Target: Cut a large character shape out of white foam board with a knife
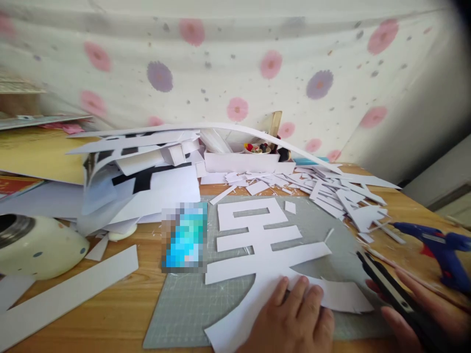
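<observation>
Your left hand (290,318) lies flat, fingers together, pressing the white cut-out letter (263,245) onto the grey cutting mat (184,304). Your right hand (423,314) is wrapped around the black knife (390,289) — keep those left fingers clear of the blade, and cut slowly along the edge.
</observation>
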`<action>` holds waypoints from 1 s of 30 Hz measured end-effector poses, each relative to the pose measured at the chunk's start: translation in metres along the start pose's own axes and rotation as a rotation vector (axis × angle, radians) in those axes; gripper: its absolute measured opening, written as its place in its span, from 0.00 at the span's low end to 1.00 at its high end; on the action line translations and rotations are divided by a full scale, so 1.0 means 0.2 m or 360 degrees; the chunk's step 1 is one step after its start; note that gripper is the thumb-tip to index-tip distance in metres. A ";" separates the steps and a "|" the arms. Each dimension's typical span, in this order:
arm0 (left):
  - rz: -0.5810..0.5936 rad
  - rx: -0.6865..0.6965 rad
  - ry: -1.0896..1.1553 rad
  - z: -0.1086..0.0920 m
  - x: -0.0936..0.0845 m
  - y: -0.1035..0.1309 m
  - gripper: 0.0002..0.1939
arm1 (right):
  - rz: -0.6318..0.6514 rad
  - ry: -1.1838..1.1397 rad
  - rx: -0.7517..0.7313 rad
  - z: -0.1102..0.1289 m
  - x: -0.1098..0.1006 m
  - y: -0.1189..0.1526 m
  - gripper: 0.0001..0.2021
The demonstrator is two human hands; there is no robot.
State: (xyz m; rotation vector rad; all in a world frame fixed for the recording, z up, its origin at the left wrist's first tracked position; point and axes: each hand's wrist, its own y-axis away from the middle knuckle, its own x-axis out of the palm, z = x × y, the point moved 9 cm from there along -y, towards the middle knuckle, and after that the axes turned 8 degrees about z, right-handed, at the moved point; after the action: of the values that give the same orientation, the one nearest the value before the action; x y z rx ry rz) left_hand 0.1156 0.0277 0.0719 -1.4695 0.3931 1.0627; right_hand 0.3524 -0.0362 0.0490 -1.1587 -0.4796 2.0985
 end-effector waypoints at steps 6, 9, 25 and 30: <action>0.0808 0.0076 0.0398 0.01 0.06 -0.01 0.28 | -0.0186 0.0099 -0.0094 0.29 -0.05 -0.03 0.14; 0.0813 0.0033 0.0451 0.02 0.07 -0.01 0.31 | -0.0377 0.0075 -0.0001 0.31 -0.09 -0.01 0.09; 0.0757 -0.0088 0.0413 -0.05 0.07 -0.13 0.29 | -0.0062 0.0103 -0.0063 0.40 0.00 -0.01 0.08; 0.0769 -0.0076 0.0398 -0.04 0.13 -0.09 0.34 | -0.0068 0.0120 -0.0125 0.41 0.02 0.01 0.10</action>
State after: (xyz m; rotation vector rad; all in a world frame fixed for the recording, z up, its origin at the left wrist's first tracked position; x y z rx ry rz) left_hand 0.1467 0.0323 0.0610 -1.5965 0.9414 1.2716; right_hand 0.2814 -0.0345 0.0895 -1.2569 -0.5504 2.0077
